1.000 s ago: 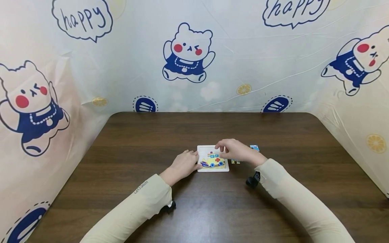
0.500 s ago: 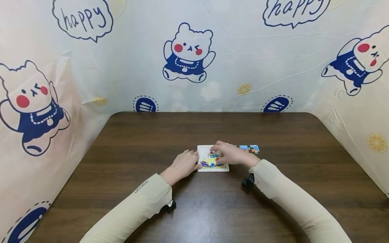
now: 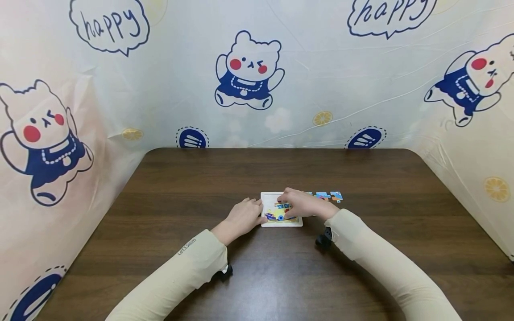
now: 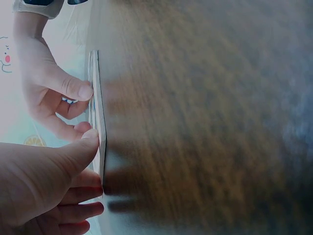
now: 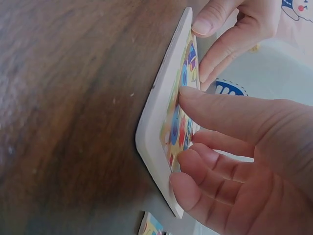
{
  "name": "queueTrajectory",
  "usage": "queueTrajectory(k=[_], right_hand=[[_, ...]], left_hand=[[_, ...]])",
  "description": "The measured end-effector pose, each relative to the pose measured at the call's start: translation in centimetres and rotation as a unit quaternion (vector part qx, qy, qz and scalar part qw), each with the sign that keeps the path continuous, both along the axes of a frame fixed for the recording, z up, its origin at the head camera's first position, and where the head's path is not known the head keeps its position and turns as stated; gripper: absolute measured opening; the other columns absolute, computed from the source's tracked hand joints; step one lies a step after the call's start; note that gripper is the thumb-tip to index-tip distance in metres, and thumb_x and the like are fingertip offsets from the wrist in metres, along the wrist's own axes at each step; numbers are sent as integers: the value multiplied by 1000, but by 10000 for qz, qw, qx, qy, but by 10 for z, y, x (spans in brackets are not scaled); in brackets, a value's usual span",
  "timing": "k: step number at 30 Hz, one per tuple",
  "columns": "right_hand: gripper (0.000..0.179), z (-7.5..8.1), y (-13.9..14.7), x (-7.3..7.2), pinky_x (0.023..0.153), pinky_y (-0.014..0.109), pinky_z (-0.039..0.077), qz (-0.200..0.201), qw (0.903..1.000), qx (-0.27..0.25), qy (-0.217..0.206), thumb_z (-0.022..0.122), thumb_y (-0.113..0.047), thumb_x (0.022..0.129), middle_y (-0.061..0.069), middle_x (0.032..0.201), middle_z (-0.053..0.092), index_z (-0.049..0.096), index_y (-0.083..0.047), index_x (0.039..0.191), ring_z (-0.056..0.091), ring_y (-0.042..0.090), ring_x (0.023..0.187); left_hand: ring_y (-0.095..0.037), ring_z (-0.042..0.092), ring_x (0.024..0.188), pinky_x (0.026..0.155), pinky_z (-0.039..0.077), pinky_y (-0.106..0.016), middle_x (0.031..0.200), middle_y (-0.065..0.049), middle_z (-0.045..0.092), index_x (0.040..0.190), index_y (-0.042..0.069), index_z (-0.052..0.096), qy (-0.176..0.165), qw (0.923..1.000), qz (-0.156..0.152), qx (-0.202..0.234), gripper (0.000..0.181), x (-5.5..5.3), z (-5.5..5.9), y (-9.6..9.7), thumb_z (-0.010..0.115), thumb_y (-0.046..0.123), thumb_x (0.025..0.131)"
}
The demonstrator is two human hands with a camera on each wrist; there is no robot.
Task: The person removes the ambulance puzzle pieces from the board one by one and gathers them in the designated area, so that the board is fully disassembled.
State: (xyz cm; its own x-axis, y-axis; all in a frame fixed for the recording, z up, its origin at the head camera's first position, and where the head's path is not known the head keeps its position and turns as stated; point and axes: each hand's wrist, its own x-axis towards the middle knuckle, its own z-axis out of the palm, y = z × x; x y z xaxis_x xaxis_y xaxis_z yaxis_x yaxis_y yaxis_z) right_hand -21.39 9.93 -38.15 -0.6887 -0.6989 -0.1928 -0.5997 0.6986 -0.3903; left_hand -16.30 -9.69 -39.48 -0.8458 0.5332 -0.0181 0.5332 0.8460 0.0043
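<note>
- The puzzle board (image 3: 282, 225), square and white-rimmed, lies on the table (image 3: 257, 276) between the 2 hands; its picture (image 3: 275, 215) shows a yellow vehicle.
- The left hand (image 3: 241, 217) is at the board's left edge, fingers relaxed and fairly straight, thumb and fingertips touching the rim.
- The right hand (image 3: 304, 203) reaches over the board's right part, loosely bent with fingers apart; thumb and fingertips touch the picture. I cannot tell whether a piece is under them.
- The head view shows 2 loose pieces (image 3: 322, 196) and a sliver of another in a row to the right of the board, partly behind the right hand.
- The right wrist view shows the right thumb on the picture, a contact the head view does not make plain. The left wrist view sees the board edge-on, its picture barely visible.
- Around the board, the table is dark brown wood grain with rounded far corners.
- Beyond the board and to both sides hangs a pale cloth (image 3: 305, 84) with 3 cartoon bears and orange slices.
- Nearer the person than the board are cream sleeves (image 3: 172, 276); the left one carries small lettering, too small to read surely.
- On the cloth above the board, "happy" appears 2 times, in speech bubbles.
</note>
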Motion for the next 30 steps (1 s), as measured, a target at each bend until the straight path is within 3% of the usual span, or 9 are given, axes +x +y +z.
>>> queueTrajectory(k=[11, 19, 24, 30], right_hand=[[43, 1, -1, -4, 80, 36, 44, -121, 9991, -194, -354, 74, -13, 79, 10, 104, 50, 49, -2, 113, 51, 22, 92], [43, -1, 0, -3, 78, 36, 45, -225, 9990, -312, -206, 75, -13, 78, 10, 105, 50, 46, -6, 109, 51, 21, 92], [44, -1, 1, -2, 73, 34, 45, -176, 9990, -370, -153, 74, -11, 78, 9, 101, 51, 46, -5, 112, 51, 19, 84], [33, 0, 3, -2, 63, 28, 43, -222, 9981, -560, -88, 65, 0, 82, 6, 93, 50, 50, -4, 111, 48, 16, 72]], left_hand=[[-29, 50, 115, 101, 34, -40, 123, -13, 57, 105, 0, 63, 33, 10000, -26, 23, 38, -1, -2, 0, 60, 34, 89], [-29, 50, 115, 100, 34, -40, 123, -13, 56, 110, -1, 62, 57, 10000, 3, -18, 42, -2, -2, 0, 60, 35, 89], [-28, 49, 117, 101, 34, -40, 124, -13, 56, 112, -2, 62, 15, 10000, 3, -30, 43, -2, -3, 0, 60, 35, 89], [-28, 49, 117, 101, 34, -39, 124, -13, 55, 111, -2, 62, 25, 10000, 4, -15, 42, -3, -4, 0, 60, 35, 89]])
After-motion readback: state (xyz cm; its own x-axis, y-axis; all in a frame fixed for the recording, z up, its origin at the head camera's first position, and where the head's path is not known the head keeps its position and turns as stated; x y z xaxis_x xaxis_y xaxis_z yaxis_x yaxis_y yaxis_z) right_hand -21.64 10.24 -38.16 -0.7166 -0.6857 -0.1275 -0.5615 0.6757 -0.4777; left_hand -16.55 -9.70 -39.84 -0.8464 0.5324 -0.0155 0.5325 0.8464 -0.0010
